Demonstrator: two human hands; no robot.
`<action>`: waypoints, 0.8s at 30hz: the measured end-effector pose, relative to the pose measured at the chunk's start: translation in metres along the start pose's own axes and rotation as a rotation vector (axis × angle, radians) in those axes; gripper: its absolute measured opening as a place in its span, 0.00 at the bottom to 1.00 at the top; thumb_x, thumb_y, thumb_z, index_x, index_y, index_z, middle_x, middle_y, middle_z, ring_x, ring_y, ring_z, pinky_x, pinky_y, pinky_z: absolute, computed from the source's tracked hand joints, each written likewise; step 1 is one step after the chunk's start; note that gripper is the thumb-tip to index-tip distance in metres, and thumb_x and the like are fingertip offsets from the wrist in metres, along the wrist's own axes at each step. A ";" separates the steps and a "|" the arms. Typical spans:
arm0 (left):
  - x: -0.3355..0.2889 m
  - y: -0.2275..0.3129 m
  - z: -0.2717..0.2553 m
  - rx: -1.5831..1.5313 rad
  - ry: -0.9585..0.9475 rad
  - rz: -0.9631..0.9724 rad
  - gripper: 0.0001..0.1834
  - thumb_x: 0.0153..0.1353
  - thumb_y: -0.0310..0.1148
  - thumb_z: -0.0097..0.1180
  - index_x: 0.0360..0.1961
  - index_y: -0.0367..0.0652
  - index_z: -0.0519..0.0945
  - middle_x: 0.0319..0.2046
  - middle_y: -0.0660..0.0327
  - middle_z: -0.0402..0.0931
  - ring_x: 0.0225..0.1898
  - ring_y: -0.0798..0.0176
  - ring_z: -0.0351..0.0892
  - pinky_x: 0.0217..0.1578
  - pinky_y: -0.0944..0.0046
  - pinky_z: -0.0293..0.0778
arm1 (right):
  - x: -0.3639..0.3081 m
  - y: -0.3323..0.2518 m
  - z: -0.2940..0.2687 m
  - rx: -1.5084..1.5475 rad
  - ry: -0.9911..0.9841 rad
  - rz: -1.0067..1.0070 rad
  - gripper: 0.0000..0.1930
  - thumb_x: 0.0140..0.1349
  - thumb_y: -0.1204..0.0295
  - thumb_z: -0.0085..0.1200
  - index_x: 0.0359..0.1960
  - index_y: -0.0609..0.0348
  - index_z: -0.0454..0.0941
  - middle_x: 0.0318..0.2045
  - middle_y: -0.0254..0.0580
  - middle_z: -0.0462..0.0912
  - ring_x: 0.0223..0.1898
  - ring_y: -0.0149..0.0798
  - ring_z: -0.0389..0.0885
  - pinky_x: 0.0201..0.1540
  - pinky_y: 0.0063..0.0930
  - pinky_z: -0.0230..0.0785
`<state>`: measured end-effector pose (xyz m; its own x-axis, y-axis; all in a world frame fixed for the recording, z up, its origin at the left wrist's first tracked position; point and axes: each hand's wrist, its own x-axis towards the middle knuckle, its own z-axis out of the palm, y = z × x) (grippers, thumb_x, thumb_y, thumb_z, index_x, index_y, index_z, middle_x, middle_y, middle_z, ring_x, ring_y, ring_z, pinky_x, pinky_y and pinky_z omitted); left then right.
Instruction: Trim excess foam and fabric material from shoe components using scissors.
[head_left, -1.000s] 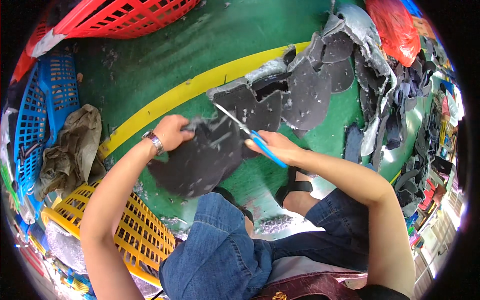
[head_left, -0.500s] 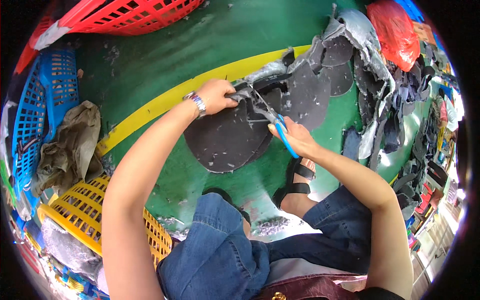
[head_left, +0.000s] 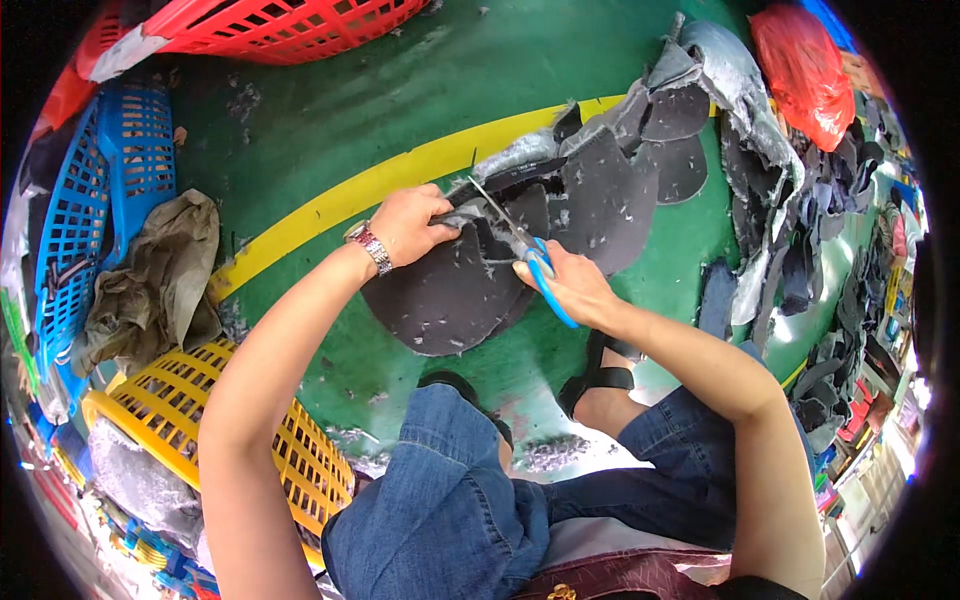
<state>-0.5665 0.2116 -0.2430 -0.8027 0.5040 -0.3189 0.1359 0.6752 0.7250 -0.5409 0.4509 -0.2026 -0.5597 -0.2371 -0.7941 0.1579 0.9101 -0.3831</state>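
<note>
Left hand [head_left: 412, 225] grips the dark lobed sheet [head_left: 435, 305] at its upper edge; right hand [head_left: 575, 282] holds scissors [head_left: 552, 295] against it. Sheet position: green floor [head_left: 300, 140], mostly along the yellow stripe's [head_left: 400, 165] near edge. Lobes appear joined; cutting seems incomplete.

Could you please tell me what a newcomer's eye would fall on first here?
Probably the blue-handled scissors at the centre, in the right hand, beside the dark piece that the left hand grips. Next, perhaps, the red basket at the top left and the red bag at the top right.
</note>
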 end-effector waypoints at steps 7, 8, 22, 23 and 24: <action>-0.004 -0.001 0.005 -0.020 0.037 0.005 0.12 0.44 0.37 0.58 0.22 0.38 0.74 0.25 0.53 0.68 0.30 0.51 0.70 0.30 0.56 0.66 | -0.004 0.000 0.009 0.035 0.072 -0.031 0.31 0.51 0.41 0.42 0.30 0.64 0.67 0.24 0.62 0.74 0.31 0.62 0.72 0.35 0.49 0.62; -0.006 -0.002 0.007 -0.038 0.067 0.032 0.12 0.43 0.36 0.59 0.20 0.38 0.73 0.23 0.54 0.67 0.28 0.51 0.69 0.28 0.57 0.64 | -0.005 0.001 0.011 0.036 0.074 -0.030 0.31 0.51 0.41 0.42 0.30 0.64 0.67 0.24 0.62 0.74 0.31 0.62 0.72 0.35 0.49 0.62; -0.036 0.013 0.005 0.090 -0.101 0.035 0.08 0.45 0.33 0.54 0.24 0.40 0.74 0.24 0.55 0.69 0.32 0.51 0.71 0.32 0.57 0.68 | -0.024 0.022 0.015 0.026 -0.009 -0.141 0.30 0.50 0.43 0.45 0.34 0.62 0.66 0.25 0.60 0.75 0.32 0.61 0.73 0.35 0.48 0.64; -0.041 0.021 0.008 0.200 -0.179 0.178 0.07 0.46 0.31 0.52 0.27 0.43 0.74 0.24 0.56 0.69 0.31 0.52 0.72 0.32 0.58 0.68 | -0.032 0.034 0.010 0.056 -0.030 -0.140 0.29 0.50 0.43 0.45 0.35 0.61 0.66 0.25 0.60 0.75 0.32 0.62 0.73 0.35 0.48 0.63; -0.048 0.035 0.013 0.207 -0.173 0.276 0.10 0.45 0.29 0.51 0.32 0.44 0.72 0.22 0.58 0.68 0.29 0.54 0.71 0.30 0.60 0.68 | -0.042 0.047 0.002 0.087 -0.049 -0.141 0.29 0.50 0.43 0.45 0.36 0.60 0.66 0.25 0.59 0.74 0.32 0.62 0.73 0.35 0.47 0.63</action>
<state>-0.5156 0.2177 -0.2106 -0.6121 0.7534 -0.2402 0.4617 0.5871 0.6649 -0.5083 0.5024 -0.1884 -0.5414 -0.3783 -0.7508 0.1515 0.8346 -0.5297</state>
